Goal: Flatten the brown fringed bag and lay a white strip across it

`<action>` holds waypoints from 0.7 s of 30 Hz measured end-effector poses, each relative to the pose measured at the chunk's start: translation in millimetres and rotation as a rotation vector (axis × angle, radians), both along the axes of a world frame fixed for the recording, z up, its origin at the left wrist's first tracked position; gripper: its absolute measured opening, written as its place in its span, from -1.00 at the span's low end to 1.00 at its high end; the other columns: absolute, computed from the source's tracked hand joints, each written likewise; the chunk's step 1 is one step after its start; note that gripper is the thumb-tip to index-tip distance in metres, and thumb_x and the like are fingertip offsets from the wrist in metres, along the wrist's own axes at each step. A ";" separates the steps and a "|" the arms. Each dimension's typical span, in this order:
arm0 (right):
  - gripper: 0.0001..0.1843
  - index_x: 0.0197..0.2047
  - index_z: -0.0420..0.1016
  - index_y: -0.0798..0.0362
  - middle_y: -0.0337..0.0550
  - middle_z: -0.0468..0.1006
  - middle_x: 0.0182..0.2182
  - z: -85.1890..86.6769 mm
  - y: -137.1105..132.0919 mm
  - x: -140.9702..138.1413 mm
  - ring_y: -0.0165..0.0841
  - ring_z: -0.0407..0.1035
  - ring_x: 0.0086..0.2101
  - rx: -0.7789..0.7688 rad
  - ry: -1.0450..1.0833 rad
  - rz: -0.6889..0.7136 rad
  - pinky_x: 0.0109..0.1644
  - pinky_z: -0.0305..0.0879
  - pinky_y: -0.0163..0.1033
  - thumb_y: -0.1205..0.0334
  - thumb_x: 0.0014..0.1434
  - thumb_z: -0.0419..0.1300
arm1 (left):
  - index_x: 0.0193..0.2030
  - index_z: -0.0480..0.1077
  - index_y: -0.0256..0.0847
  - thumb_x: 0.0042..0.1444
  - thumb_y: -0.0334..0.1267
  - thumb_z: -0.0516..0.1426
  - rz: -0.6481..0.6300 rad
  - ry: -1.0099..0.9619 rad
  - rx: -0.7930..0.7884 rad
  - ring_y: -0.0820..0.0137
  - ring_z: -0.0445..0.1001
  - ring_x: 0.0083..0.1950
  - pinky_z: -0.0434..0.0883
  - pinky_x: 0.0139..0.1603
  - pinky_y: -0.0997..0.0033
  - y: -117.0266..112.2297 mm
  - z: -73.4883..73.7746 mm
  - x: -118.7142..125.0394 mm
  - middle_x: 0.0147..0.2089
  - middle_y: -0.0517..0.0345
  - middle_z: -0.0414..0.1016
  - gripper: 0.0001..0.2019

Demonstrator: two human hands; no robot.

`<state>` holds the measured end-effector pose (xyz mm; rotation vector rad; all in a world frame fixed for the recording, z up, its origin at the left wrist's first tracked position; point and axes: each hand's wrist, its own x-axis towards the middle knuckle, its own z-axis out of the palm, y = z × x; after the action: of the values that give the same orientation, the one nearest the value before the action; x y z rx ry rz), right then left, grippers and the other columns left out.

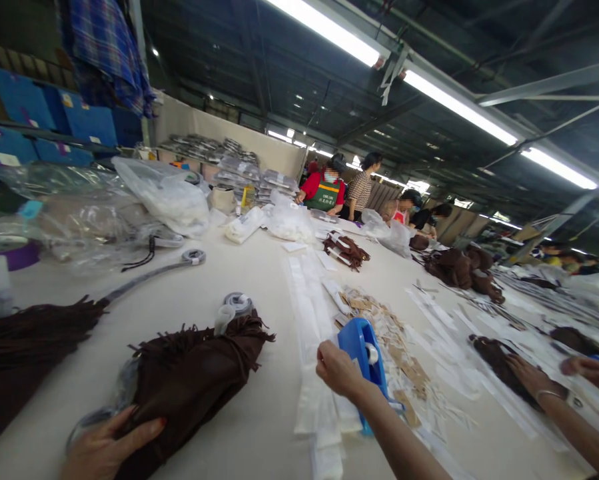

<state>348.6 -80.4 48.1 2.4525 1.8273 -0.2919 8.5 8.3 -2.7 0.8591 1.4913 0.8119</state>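
My left hand grips the near edge of a dark brown fringed piece, thumb on top. This piece lies on the table, with a coiled grey strap at its far end. My right hand is closed in a pinch at the left side of a blue tape dispenser. What its fingers hold, if anything, is too small to make out. White strips run along the table under and beyond that hand.
Tags and strings lie in a heap right of the dispenser. At left are another brown fringed piece, clear plastic bags and a purple tape roll. A co-worker's hands work at far right; several people stand beyond the table.
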 end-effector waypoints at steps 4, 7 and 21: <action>-0.71 -0.17 0.38 0.22 0.06 0.48 -0.22 2.8 4.8 -50.7 -0.25 0.40 -0.28 -0.052 0.096 0.221 -0.29 0.21 -0.27 0.44 -0.01 0.01 | -0.40 0.33 -0.18 -0.62 -0.32 0.31 0.119 -0.336 -0.139 0.34 0.41 -0.61 0.43 -0.55 0.40 9.1 29.9 9.6 -0.66 0.37 0.43 -0.52; -0.74 -0.28 0.47 0.16 0.00 0.53 -0.30 -7.9 -1.0 -89.7 -0.24 0.42 -0.37 -0.134 0.180 0.387 -0.38 0.23 -0.28 0.35 -0.12 0.15 | -0.34 0.35 -0.24 -0.51 -0.41 0.24 0.208 -0.455 -0.137 0.36 0.41 -0.63 0.39 -0.61 0.47 18.1 45.7 11.0 -0.65 0.33 0.44 -0.58; -0.32 0.26 0.01 0.24 0.21 -0.08 0.27 -77.1 105.9 -110.9 -0.03 -0.27 0.25 0.288 0.328 0.070 0.27 -0.39 0.16 -0.05 0.22 -0.11 | -0.39 0.39 -0.19 -0.47 -0.25 0.32 0.122 -0.447 -0.084 0.20 0.49 -0.46 0.45 -0.43 0.31 50.7 16.7 -2.6 -0.55 0.19 0.51 -0.62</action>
<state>237.7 25.5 -29.0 2.6483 2.2213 -0.4829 5.9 59.1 14.0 0.4853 1.1780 0.9527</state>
